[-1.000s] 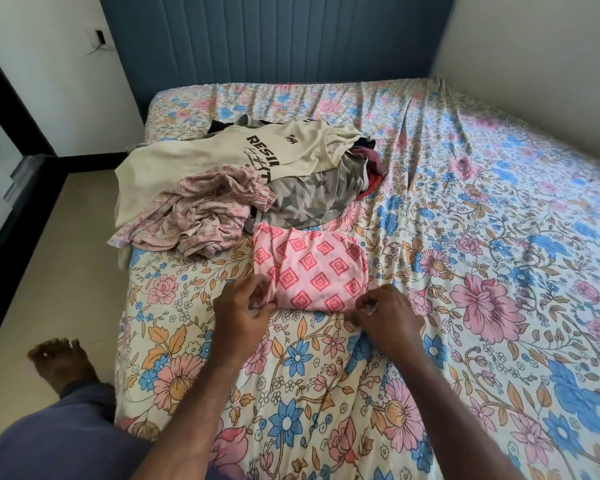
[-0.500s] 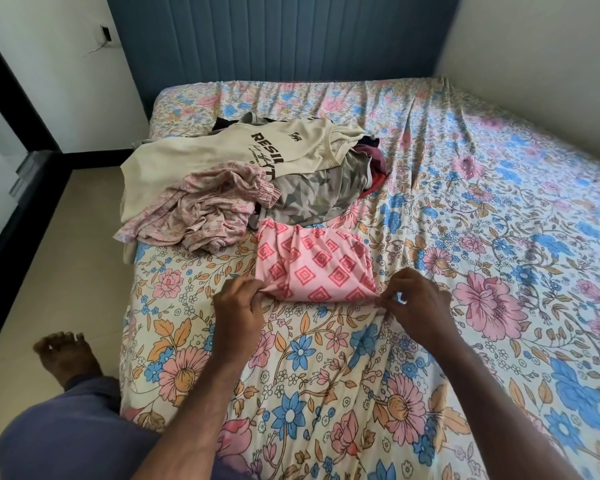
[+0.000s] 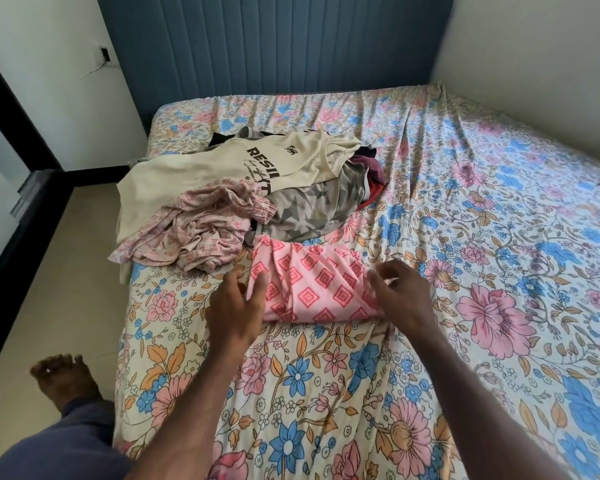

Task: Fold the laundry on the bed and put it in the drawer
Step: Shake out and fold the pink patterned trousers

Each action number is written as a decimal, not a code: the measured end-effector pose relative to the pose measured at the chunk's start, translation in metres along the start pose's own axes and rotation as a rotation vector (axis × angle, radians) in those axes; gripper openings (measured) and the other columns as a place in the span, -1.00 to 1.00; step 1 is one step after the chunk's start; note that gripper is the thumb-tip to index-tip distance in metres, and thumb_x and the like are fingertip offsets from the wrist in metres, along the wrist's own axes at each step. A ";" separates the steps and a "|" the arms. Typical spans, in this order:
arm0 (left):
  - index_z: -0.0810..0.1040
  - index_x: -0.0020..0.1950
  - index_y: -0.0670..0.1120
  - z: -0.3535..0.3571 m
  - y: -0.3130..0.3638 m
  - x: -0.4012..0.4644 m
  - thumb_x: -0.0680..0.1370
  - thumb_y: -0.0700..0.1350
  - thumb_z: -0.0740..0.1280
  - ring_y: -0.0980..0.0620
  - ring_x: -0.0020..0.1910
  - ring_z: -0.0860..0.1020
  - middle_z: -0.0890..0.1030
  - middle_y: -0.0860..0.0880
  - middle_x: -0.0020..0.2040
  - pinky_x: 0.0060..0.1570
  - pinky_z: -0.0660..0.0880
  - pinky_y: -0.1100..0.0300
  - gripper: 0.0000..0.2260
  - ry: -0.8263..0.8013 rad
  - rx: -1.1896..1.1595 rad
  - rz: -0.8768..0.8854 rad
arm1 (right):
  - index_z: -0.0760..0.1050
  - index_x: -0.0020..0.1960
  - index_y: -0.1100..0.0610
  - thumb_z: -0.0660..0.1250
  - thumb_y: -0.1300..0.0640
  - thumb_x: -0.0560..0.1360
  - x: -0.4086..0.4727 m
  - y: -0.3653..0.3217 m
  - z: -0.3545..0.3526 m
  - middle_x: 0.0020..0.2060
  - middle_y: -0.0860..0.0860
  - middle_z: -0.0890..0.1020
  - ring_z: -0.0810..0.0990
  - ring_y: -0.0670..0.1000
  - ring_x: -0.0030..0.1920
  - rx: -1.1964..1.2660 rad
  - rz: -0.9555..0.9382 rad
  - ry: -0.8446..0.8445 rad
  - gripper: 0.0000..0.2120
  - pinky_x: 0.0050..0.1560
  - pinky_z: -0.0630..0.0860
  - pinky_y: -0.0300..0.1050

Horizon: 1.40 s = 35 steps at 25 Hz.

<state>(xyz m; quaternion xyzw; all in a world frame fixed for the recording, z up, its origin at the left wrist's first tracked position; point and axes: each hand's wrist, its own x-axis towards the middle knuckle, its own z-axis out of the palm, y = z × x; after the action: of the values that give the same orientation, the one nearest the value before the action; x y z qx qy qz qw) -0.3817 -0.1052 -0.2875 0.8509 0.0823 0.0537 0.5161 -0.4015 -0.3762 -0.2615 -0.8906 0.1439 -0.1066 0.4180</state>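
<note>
A pink garment with red diamond print (image 3: 312, 285) lies folded into a thick bundle on the floral bed sheet (image 3: 482, 220), near the bed's front left. My left hand (image 3: 236, 306) rests with straight fingers against the bundle's left end. My right hand (image 3: 400, 294) hovers at its right end with fingers spread and relaxed, gripping nothing. Just behind lies the unfolded laundry: a cream T-shirt with black lettering (image 3: 201, 168), a crumpled pink floral piece (image 3: 198, 230), a grey star-print piece (image 3: 309, 213) and dark red cloth (image 3: 374, 171). No drawer is in view.
A blue padded headboard (image 3: 274, 46) stands at the far end, with white walls on both sides. Tiled floor (image 3: 66, 271) runs along the bed's left edge, bounded by a black frame (image 3: 14, 220). My bare foot (image 3: 63, 375) stands on that floor.
Both hands pinched the pink garment's near corners and turned them over away from me. The bundle is now shorter and thicker, and both hands have let go.
</note>
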 end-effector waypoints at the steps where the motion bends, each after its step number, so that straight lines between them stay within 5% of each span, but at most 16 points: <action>1: 0.41 0.25 -0.06 0.002 0.013 0.008 0.39 0.58 0.08 -0.01 -0.31 0.69 0.69 -0.03 -0.16 -0.11 0.66 -0.10 -0.21 -0.029 0.049 -0.061 | 0.52 0.26 0.13 0.32 -0.18 0.60 0.005 -0.010 0.010 0.06 0.03 0.66 0.69 -0.07 -0.29 -0.005 0.039 -0.024 -0.58 -0.37 0.62 -0.15; 3: 0.28 0.46 -0.10 0.007 0.036 0.024 0.27 0.68 0.12 -0.11 -0.09 0.70 0.68 -0.04 0.03 0.13 0.58 -0.08 0.05 -0.092 0.029 -0.206 | 0.49 0.27 0.15 0.26 -0.40 0.52 0.016 -0.018 0.028 -0.03 0.06 0.69 0.71 -0.01 -0.27 -0.060 0.115 -0.116 -0.35 -0.33 0.64 -0.08; 5: 0.22 0.52 -0.17 0.013 0.054 0.031 0.37 0.49 0.36 -0.17 0.12 0.62 0.55 -0.04 0.15 0.15 0.49 0.04 -0.02 -0.133 -0.047 -0.310 | 0.54 0.13 0.17 0.32 -0.40 0.48 0.025 -0.021 0.033 -0.18 0.07 0.72 0.74 0.05 -0.29 -0.002 0.251 -0.176 -0.37 -0.22 0.70 0.06; 10: 0.61 -0.02 -0.18 0.017 0.047 0.042 0.36 0.11 0.59 -0.16 -0.22 0.72 0.71 -0.09 -0.20 -0.07 0.67 -0.15 -0.58 -0.178 -0.028 -0.361 | 0.48 -0.05 0.21 0.46 -0.10 0.53 0.034 -0.033 0.026 -0.18 0.17 0.73 0.76 0.13 -0.24 0.187 0.461 -0.342 -0.63 -0.11 0.71 0.17; 15: 0.61 0.02 -0.17 0.019 0.049 0.032 0.48 -0.13 0.52 -0.02 -0.33 0.72 0.72 -0.11 -0.19 -0.33 0.65 0.11 -0.80 -0.259 -0.071 -0.341 | 0.54 0.15 0.22 0.39 0.07 0.60 0.022 -0.026 0.026 -0.15 0.16 0.73 0.76 0.11 -0.21 0.240 0.330 -0.423 -0.76 -0.12 0.72 0.11; 21: 0.57 0.10 -0.08 0.017 0.073 0.002 0.51 -0.22 0.48 0.00 -0.14 0.69 0.69 -0.06 -0.08 -0.31 0.59 0.18 -0.79 -0.367 -0.208 -0.148 | 0.54 0.16 0.26 0.37 0.16 0.61 -0.028 -0.022 -0.018 -0.06 0.18 0.74 0.75 0.21 -0.07 0.525 0.243 -0.332 -0.80 0.03 0.67 0.26; 25: 0.56 0.24 -0.09 0.020 0.096 -0.031 0.36 -0.32 0.58 -0.09 0.04 0.68 0.70 -0.09 0.07 0.12 0.62 -0.08 -0.51 -0.532 -0.354 -0.024 | 0.59 0.17 0.12 0.45 0.16 0.50 -0.099 -0.027 -0.069 -0.01 0.12 0.75 0.74 0.20 0.01 0.580 0.150 -0.101 -0.75 0.05 0.67 0.21; 31: 0.54 0.23 -0.14 0.039 0.135 -0.091 0.38 -0.38 0.53 -0.20 0.01 0.71 0.71 -0.19 0.06 -0.04 0.66 -0.12 -0.54 -0.956 -0.487 0.034 | 0.33 0.40 -0.02 0.44 0.28 0.53 -0.223 -0.014 -0.133 0.14 0.10 0.70 0.71 0.22 0.10 0.707 0.213 0.002 -0.46 0.07 0.65 0.27; 33: 0.50 0.27 -0.16 0.035 0.129 -0.103 0.38 -0.36 0.54 -0.25 -0.01 0.71 0.69 -0.23 0.09 -0.05 0.65 -0.22 -0.50 -1.053 -0.479 -0.004 | 0.33 0.42 -0.01 0.44 0.27 0.54 -0.248 -0.008 -0.129 0.16 0.15 0.69 0.68 0.32 0.12 0.724 0.248 0.041 -0.46 0.04 0.62 0.41; 35: 0.48 0.29 -0.14 0.027 0.121 -0.110 0.37 -0.32 0.57 -0.26 0.00 0.70 0.68 -0.24 0.11 -0.01 0.63 -0.29 -0.47 -1.118 -0.491 -0.006 | 0.35 0.42 0.03 0.42 0.28 0.55 -0.264 -0.018 -0.124 0.16 0.19 0.69 0.67 0.35 0.13 0.748 0.306 0.093 -0.49 0.01 0.67 0.30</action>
<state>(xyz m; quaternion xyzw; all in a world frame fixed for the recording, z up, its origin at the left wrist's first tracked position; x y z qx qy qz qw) -0.4744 -0.2055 -0.1930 0.6061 -0.2134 -0.3849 0.6625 -0.6840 -0.3624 -0.1880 -0.6396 0.2449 -0.1280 0.7173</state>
